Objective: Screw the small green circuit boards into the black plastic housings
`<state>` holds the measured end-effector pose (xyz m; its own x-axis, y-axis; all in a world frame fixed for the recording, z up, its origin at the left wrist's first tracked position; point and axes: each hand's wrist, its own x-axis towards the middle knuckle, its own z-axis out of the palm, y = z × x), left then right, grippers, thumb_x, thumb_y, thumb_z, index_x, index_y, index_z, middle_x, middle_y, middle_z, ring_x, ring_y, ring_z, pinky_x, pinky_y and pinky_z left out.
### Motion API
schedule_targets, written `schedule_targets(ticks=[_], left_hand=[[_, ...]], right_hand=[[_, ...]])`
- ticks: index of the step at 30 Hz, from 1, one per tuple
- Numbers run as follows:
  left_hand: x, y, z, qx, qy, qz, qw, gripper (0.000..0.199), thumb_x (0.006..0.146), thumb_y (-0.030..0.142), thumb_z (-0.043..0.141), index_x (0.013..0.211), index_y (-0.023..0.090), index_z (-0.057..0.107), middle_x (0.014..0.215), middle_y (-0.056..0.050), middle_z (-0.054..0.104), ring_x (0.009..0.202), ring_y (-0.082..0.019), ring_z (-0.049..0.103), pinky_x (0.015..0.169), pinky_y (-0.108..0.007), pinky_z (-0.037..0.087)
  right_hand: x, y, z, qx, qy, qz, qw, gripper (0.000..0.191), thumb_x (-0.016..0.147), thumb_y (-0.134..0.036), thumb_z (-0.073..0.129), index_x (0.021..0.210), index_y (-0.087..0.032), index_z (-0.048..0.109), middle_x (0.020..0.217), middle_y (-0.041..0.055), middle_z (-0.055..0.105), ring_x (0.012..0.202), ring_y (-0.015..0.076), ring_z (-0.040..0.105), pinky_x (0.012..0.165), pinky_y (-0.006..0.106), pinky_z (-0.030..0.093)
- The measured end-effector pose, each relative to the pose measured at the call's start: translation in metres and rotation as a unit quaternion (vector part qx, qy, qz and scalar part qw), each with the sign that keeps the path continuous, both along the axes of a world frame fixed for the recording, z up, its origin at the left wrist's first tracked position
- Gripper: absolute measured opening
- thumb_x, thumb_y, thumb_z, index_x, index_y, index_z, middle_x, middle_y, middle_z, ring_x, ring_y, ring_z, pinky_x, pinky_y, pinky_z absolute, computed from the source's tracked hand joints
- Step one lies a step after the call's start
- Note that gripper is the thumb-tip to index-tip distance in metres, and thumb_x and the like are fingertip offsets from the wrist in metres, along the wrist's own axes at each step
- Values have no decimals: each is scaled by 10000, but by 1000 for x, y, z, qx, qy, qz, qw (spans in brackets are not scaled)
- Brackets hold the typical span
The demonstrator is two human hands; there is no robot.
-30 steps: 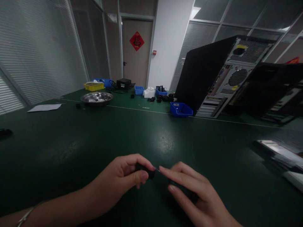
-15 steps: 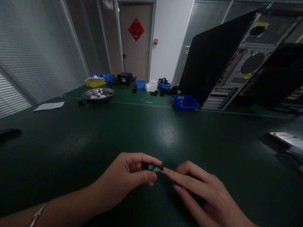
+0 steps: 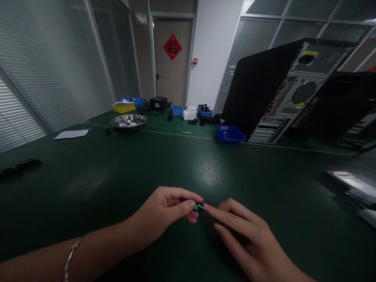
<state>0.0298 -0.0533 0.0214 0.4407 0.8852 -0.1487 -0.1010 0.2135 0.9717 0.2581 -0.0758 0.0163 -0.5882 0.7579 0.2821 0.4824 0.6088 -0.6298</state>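
Observation:
My left hand (image 3: 170, 209) is closed, pinching a small green circuit board (image 3: 196, 206) between thumb and fingers. Most of the board is hidden under the thumb; a dark end with a thin light piece sticks out to the right. The index fingertip of my right hand (image 3: 245, 231) is at that end, touching or almost touching it. Its thumb stays apart below, with nothing seen between them. Both hands are just above the green tabletop (image 3: 164, 164).
Across the table stand a metal bowl (image 3: 128, 122), a yellow basket (image 3: 123, 107), a dark blue bin (image 3: 230, 134) and a black computer case (image 3: 258, 86). White paper (image 3: 71, 134) lies at left, a black object (image 3: 28, 163) nearer. A flat shiny device (image 3: 351, 182) lies at right.
The view has tilted up and turned slightly left. My left thumb has slid toward the board's right end and covers more of it. The right index finger stays at that end.

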Motion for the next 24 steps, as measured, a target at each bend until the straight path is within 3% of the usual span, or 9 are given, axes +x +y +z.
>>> schedule_targets(ticks=[11,15,20,24], left_hand=[[1,2,-9,-41,-57,-35,997,239,828,294,711,996,125,719,822,-43,706,752,-137,620,751,-279,474],[1,8,-17,-26,-89,4,996,312,840,253,713,1118,178,591,918,-36,693,819,-161,656,789,-316,508],[-3,28,-28,-47,-114,67,990,342,733,290,811,953,188,569,882,-13,650,968,-250,681,934,-421,500],[-5,37,-34,-14,-60,101,993,338,671,319,835,820,181,565,825,-6,631,898,-254,683,810,-365,522]], right_hand=[[1,4,-1,-16,58,23,998,435,944,-129,480,1338,-290,570,928,72,604,780,182,616,649,292,502],[2,11,-7,17,84,21,996,449,909,-109,510,1317,-277,593,873,75,596,734,189,602,626,302,492],[5,21,-14,56,138,8,989,496,861,-75,541,1310,-277,601,843,72,607,709,190,608,606,296,487],[6,23,-15,59,149,7,987,493,843,-80,569,1293,-276,618,828,69,609,694,187,606,589,289,475]])
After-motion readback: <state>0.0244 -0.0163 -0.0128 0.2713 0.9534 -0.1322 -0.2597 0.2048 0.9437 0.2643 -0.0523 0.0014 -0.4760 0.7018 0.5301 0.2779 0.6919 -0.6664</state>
